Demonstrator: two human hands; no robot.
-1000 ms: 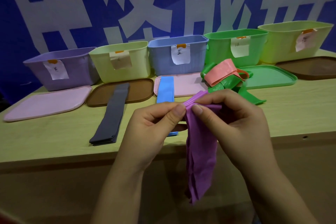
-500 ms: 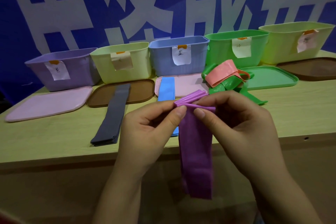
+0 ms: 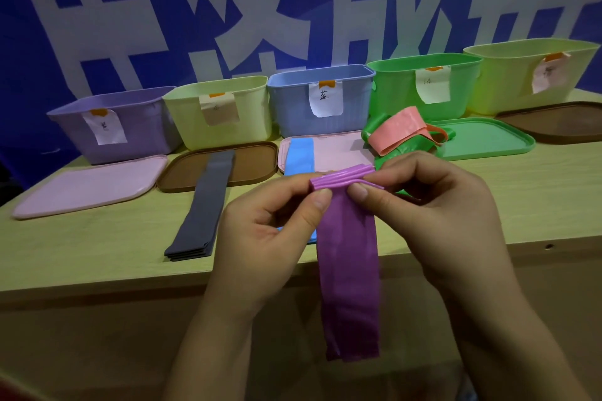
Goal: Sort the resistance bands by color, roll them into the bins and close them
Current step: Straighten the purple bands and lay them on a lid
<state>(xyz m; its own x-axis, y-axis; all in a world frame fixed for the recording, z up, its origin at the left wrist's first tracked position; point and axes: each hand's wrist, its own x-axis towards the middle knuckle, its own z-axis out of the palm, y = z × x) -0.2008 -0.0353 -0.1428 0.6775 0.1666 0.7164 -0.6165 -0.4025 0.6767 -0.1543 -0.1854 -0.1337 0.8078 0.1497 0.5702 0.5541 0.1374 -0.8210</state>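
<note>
Both hands hold a stack of purple bands [image 3: 347, 257] in front of the table edge. My left hand [image 3: 270, 231] and my right hand [image 3: 433, 208] pinch its folded top end between thumb and fingers; the rest hangs straight down. On the table lie a grey band stack [image 3: 203, 208], a blue band [image 3: 301, 156], and a pink band [image 3: 395, 133] on top of green bands [image 3: 407, 148]. Five open bins stand at the back: purple [image 3: 136, 125], pale yellow-green [image 3: 254, 114], blue [image 3: 290, 104], green [image 3: 397, 88], yellow [image 3: 508, 81].
Lids lie flat in front of the bins: pink [image 3: 84, 187], brown [image 3: 257, 159], pink [image 3: 342, 156], green [image 3: 488, 140], brown [image 3: 560, 122]. The wooden table [image 3: 81, 247] ends just under my hands. A blue banner with white characters fills the background.
The purple bands have been straightened and now hang flat. Their top end has been folded over into a thicker ridge between my fingertips. Both hands stayed in place.
</note>
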